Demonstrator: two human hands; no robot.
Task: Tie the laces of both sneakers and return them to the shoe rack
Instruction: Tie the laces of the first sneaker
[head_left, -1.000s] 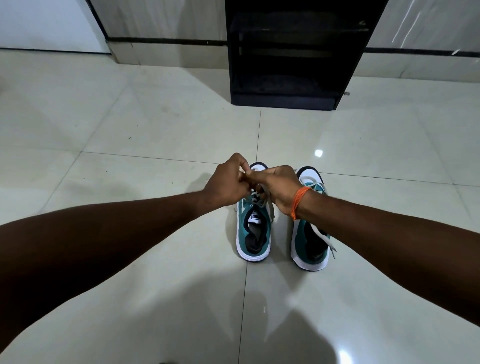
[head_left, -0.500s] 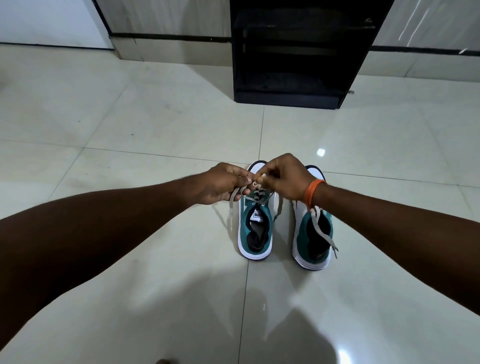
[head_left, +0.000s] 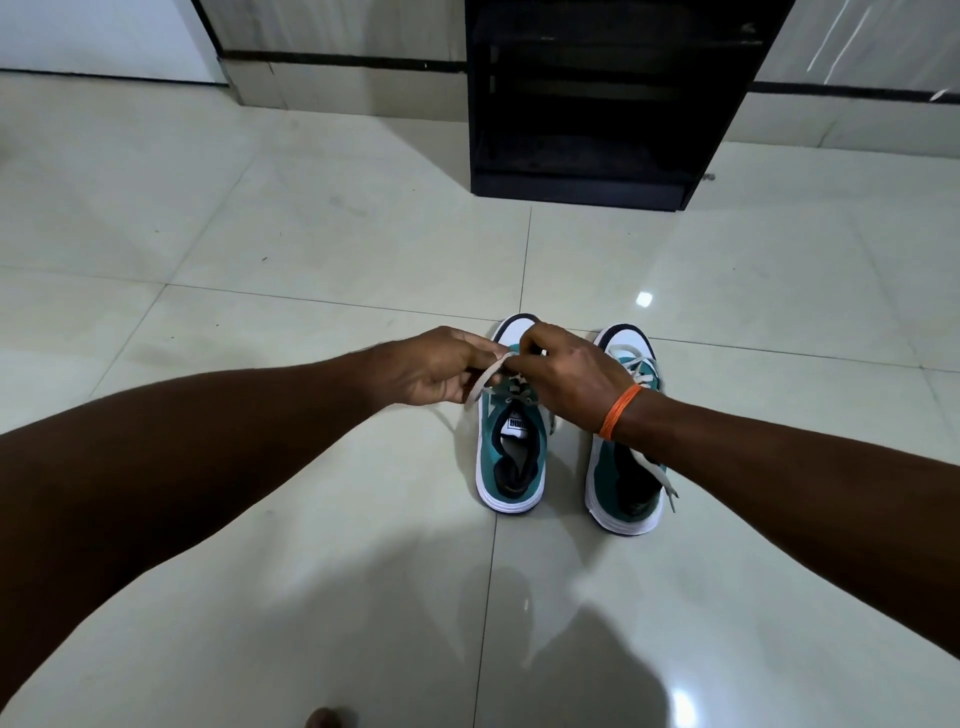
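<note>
Two teal sneakers with white soles stand side by side on the floor, toes pointing away from me. Over the left sneaker (head_left: 511, 457), my left hand (head_left: 434, 371) pinches a flat grey lace (head_left: 485, 382) that loops out to the left. My right hand (head_left: 569, 376), with an orange band at the wrist, grips the other lace end above the same shoe's tongue. The right sneaker (head_left: 623, 478) is partly hidden by my right wrist; its loose lace (head_left: 660, 475) trails over the heel side.
A black shoe rack (head_left: 597, 104) stands against the far wall straight ahead of the sneakers. Glossy pale floor tiles (head_left: 260, 234) spread all around. A toe (head_left: 322, 719) shows at the bottom edge.
My hands have drawn apart from a tight clasp: the left hand pulled left with a lace loop, and the right hand shifted slightly right over the left sneaker.
</note>
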